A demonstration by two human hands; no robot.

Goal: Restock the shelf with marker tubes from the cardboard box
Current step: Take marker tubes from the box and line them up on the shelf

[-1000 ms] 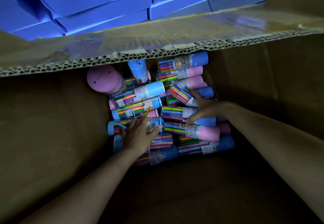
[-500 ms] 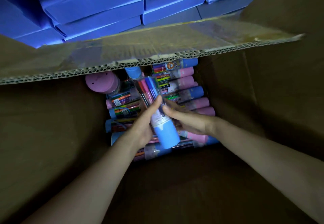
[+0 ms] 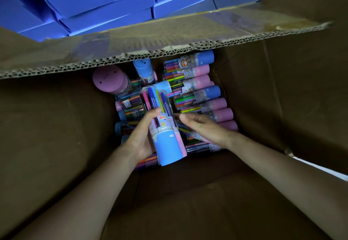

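Observation:
I look down into a deep cardboard box (image 3: 56,127). Its bottom holds several marker tubes (image 3: 197,93) with pink or blue caps, most lying flat in rows. My left hand (image 3: 140,136) grips one clear tube with a blue cap (image 3: 166,147), lifted above the pile, cap end towards me. A pink cap edge (image 3: 180,143) shows just behind it; I cannot tell which hand holds that one. My right hand (image 3: 205,128) lies against the tube's right side, thumb and fingers stretched out. The shelf is out of view.
The box's far flap (image 3: 169,38) hangs over the upper part of the opening and hides some tubes. A pink-capped tube (image 3: 110,80) and a blue-capped one (image 3: 143,68) stand upright at the back left. Stacked blue cartons (image 3: 105,1) sit beyond the box.
Both hands reached into the pile a second ago. My left hand has since lifted the blue-capped tube up and towards me, and my right hand has come in beside it.

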